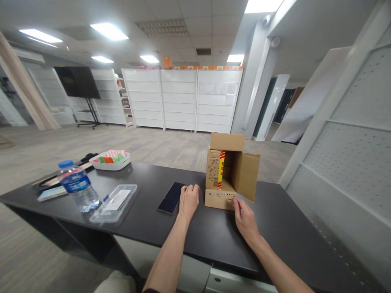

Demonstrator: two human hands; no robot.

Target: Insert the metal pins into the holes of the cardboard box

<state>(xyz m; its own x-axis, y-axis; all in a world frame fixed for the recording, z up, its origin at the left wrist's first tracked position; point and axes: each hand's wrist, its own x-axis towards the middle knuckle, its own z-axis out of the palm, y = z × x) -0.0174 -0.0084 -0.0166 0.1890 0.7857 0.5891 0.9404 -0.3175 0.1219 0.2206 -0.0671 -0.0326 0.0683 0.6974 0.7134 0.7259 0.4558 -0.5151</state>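
An open cardboard box [220, 198] stands on the desk with its opening towards me and its flaps folded out. Rows of small dark marks or holes run along its lower flap and left side. My right hand [245, 215] is closed in a pinch at the right end of the lower flap, on a thin dark stick-like piece [230, 199] too small to name. Left of the box, my left hand [189, 201] rests on the desk with fingers curled; the fingertips, and anything in them, are hidden. Beside it lies a dark smartphone [171, 198].
Further left on the dark desk [146, 219] are a clear plastic case [117, 203], a water bottle [78, 187] with a blue cap, and a white basket [113, 165] of colourful packets. A perforated panel [351, 162] rises beyond the right edge.
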